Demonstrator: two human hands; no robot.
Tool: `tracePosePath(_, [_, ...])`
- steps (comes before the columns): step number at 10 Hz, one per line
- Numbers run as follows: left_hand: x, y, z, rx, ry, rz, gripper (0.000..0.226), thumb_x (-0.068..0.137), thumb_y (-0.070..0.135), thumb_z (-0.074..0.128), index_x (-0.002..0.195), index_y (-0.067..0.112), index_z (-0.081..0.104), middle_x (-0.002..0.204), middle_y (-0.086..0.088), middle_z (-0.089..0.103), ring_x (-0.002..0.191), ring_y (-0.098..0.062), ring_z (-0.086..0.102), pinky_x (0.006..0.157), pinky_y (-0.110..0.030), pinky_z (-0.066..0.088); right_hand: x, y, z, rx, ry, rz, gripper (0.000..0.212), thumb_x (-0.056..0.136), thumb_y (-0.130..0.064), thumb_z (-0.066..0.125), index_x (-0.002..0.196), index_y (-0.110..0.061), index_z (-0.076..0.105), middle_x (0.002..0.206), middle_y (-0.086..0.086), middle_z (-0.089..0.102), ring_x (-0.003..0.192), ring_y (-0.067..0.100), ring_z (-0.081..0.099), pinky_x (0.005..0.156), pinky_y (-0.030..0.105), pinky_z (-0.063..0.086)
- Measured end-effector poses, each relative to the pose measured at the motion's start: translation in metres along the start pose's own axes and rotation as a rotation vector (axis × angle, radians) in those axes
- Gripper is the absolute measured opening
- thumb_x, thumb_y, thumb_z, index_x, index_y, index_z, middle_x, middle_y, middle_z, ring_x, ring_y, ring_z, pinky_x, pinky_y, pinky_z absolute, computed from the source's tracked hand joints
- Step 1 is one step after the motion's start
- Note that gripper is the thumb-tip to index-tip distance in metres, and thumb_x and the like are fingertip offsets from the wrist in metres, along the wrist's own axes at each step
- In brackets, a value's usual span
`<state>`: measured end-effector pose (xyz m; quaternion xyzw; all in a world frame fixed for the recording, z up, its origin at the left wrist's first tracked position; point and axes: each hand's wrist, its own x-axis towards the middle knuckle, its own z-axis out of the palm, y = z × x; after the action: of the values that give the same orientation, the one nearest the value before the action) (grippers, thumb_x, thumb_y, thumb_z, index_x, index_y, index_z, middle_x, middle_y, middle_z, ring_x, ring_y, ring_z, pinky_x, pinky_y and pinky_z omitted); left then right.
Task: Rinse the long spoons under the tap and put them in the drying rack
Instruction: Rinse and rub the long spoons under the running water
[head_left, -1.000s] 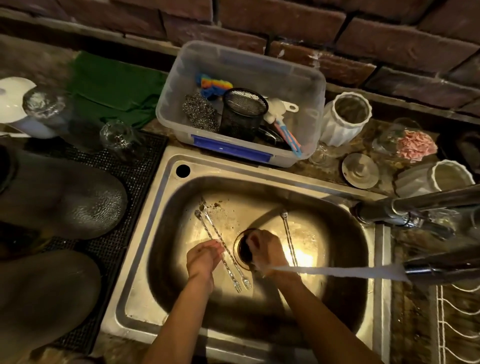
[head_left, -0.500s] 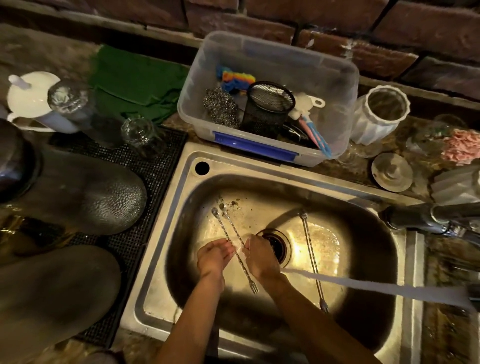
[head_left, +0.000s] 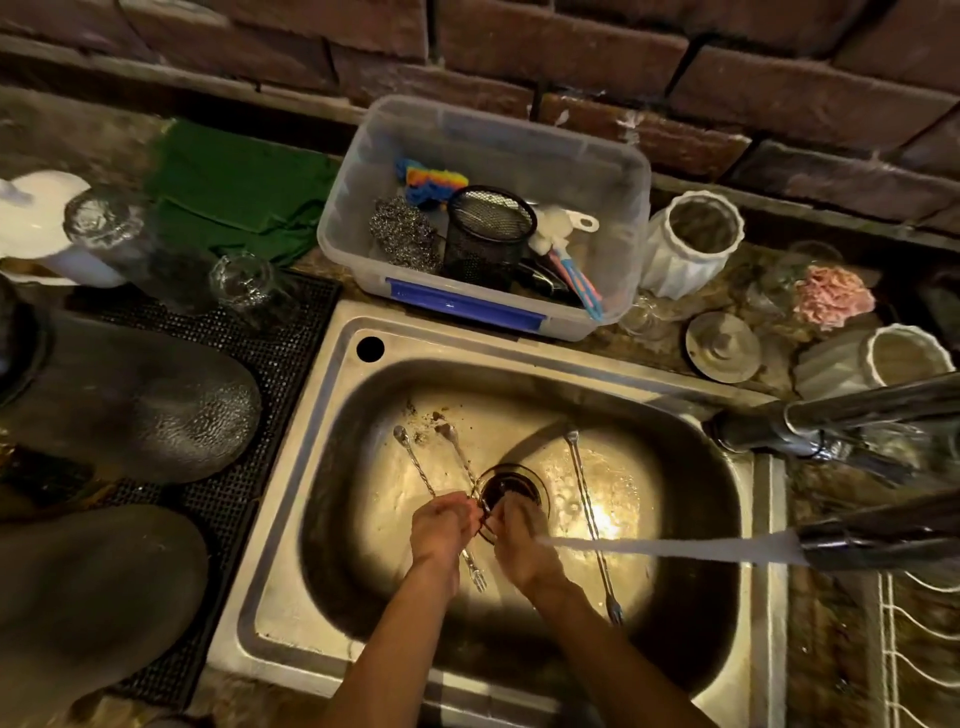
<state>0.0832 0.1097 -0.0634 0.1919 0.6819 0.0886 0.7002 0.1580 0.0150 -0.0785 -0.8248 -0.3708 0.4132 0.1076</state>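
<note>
Three long twisted-handle spoons lie in the steel sink (head_left: 291, 519). The left spoon (head_left: 410, 452) runs under my left hand (head_left: 439, 532). My left fingers curl onto the shaft of the middle spoon (head_left: 457, 449), and its forked end shows below, between my wrists. My right hand (head_left: 519, 548) meets the left over the same shaft, beside the drain (head_left: 514, 486); its grip is hidden. The right spoon (head_left: 587, 499) lies apart, untouched. Water streams from the tap (head_left: 862, 540) onto my right hand. The white wire drying rack (head_left: 914, 623) sits at the lower right.
Behind the sink stands a clear plastic tub (head_left: 613, 171) with scrubbers and a black mesh cup. Two white ribbed vases (head_left: 680, 254) and a metal lid (head_left: 722, 345) are at the right. Glasses (head_left: 244, 280) and dark domed dishes (head_left: 130, 395) rest on the black mat at the left.
My hands have drawn together over the middle spoon near the drain. The spoons lie where they were. The view has shifted slightly.
</note>
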Motion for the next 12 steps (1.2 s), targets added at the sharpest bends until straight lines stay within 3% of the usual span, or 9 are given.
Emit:
tracePosePath(1, [-0.012, -0.001, 0.011, -0.033, -0.078, -0.011, 0.029, 0.097, -0.006, 0.053, 0.125, -0.003, 0.058, 0.116, -0.02, 0.067, 0.114, -0.032, 0.065, 0.104, -0.039, 0.05, -0.002, 0.003, -0.002, -0.025, -0.048, 0.013, 0.043, 0.104, -0.021, 0.03, 0.145, -0.011, 0.038, 0.151, 0.012, 0.04, 0.139, 0.026, 0.037, 0.113, 0.029, 0.029])
tracePosePath(2, [-0.021, -0.001, 0.016, -0.07, -0.144, 0.002, 0.024, 0.097, -0.005, 0.053, 0.119, 0.001, 0.062, 0.103, -0.01, 0.072, 0.101, -0.023, 0.07, 0.096, -0.035, 0.054, -0.009, 0.002, -0.01, -0.08, -0.037, -0.005, 0.046, 0.102, -0.014, 0.036, 0.148, -0.012, 0.034, 0.155, 0.012, 0.032, 0.142, 0.027, 0.033, 0.116, 0.032, 0.028])
tracePosePath(3, [-0.033, 0.004, 0.024, -0.053, -0.213, 0.039, 0.02, 0.094, -0.007, 0.055, 0.105, -0.002, 0.07, 0.093, -0.012, 0.079, 0.082, -0.017, 0.077, 0.064, -0.023, 0.059, -0.02, -0.003, -0.024, 0.144, 0.108, -0.075, 0.039, 0.102, -0.028, 0.039, 0.135, -0.009, 0.049, 0.134, 0.007, 0.053, 0.115, 0.03, 0.057, 0.082, 0.013, 0.049])
tracePosePath(4, [-0.045, 0.009, 0.031, -0.028, -0.225, 0.078, 0.016, 0.091, -0.006, 0.061, 0.102, -0.003, 0.073, 0.095, -0.018, 0.078, 0.081, -0.023, 0.077, 0.058, -0.024, 0.058, -0.031, -0.005, -0.036, 0.149, 0.122, -0.065, 0.077, 0.088, -0.065, 0.026, 0.13, -0.007, 0.054, 0.128, 0.008, 0.058, 0.114, 0.023, 0.059, 0.098, 0.031, 0.051])
tracePosePath(5, [-0.052, 0.011, 0.035, -0.007, -0.25, 0.092, 0.024, 0.092, -0.005, 0.06, 0.083, 0.006, 0.079, 0.089, -0.014, 0.079, 0.082, -0.025, 0.076, 0.065, -0.029, 0.06, -0.03, -0.004, -0.042, 0.191, 0.102, 0.038, 0.021, 0.1, -0.015, 0.044, 0.112, -0.011, 0.061, 0.106, 0.006, 0.067, 0.091, 0.013, 0.066, 0.079, 0.026, 0.056])
tracePosePath(6, [-0.065, 0.01, 0.037, 0.016, -0.322, 0.109, 0.035, 0.095, 0.003, 0.06, 0.068, 0.014, 0.079, 0.08, -0.014, 0.075, 0.07, -0.026, 0.073, 0.063, -0.033, 0.053, -0.04, -0.008, -0.05, 0.726, 0.167, 0.17, 0.022, 0.092, -0.006, 0.059, 0.079, -0.024, 0.056, 0.067, -0.005, 0.065, 0.047, 0.002, 0.062, 0.045, 0.019, 0.048])
tracePosePath(8, [-0.087, 0.009, 0.038, 0.135, -0.358, 0.164, 0.031, 0.097, 0.0, 0.054, 0.072, 0.006, 0.072, 0.087, -0.019, 0.073, 0.073, -0.03, 0.069, 0.039, -0.026, 0.041, -0.07, -0.01, -0.068, 0.776, 0.123, 0.183, 0.027, 0.096, -0.018, 0.053, 0.072, -0.02, 0.065, 0.057, -0.005, 0.067, 0.046, 0.001, 0.056, 0.045, 0.021, 0.042])
tracePosePath(10, [-0.108, 0.013, 0.035, 0.131, -0.429, 0.142, 0.01, 0.091, -0.001, 0.063, 0.088, -0.003, 0.072, 0.098, -0.024, 0.074, 0.081, -0.038, 0.071, 0.047, -0.034, 0.054, -0.09, -0.007, -0.082, 0.83, 0.115, 0.177, 0.038, 0.1, -0.014, 0.048, 0.067, -0.012, 0.065, 0.05, -0.005, 0.06, 0.047, 0.008, 0.047, 0.045, 0.023, 0.036])
tracePosePath(12, [-0.114, 0.014, 0.037, 0.081, -0.42, 0.115, 0.029, 0.087, -0.005, 0.066, 0.115, -0.011, 0.063, 0.109, -0.022, 0.074, 0.096, -0.03, 0.075, 0.079, -0.043, 0.059, -0.107, -0.004, -0.086, 0.83, 0.12, 0.197, 0.045, 0.094, -0.001, 0.045, 0.057, -0.017, 0.065, 0.051, -0.001, 0.059, 0.048, 0.011, 0.044, 0.045, 0.025, 0.033])
